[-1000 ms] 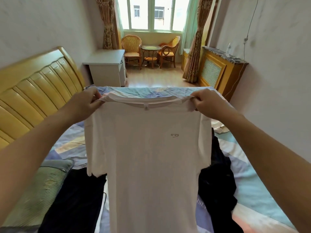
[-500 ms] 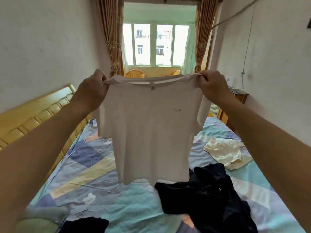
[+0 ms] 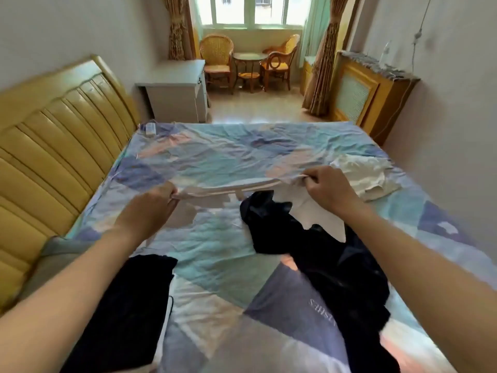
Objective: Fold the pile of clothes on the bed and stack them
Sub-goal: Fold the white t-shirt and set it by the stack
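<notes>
Two dark garments and a pale one lie loose around you, and none of them looks folded yet. Farthest left, the dark garment [image 3: 126,305] by the pillow [image 3: 53,254] lies fairly flat near your left forearm. Your left hand [image 3: 150,208] pinches one shoulder of the white T-shirt [image 3: 226,188], fingers curled tight on the cloth. The shirt stretches between your hands low over the bed [image 3: 215,157], and its body seems to drape down partly across the crumpled dark pile [image 3: 317,251] in the middle. Your right hand [image 3: 328,192] grips the other shoulder the same way. Just beyond that hand, a cream garment [image 3: 365,173] sits bunched on the sheet. You appear to be laying the shirt down to start folding it, so the job looks barely begun: no stack shows anywhere, and every piece in view seems left to fold.
</notes>
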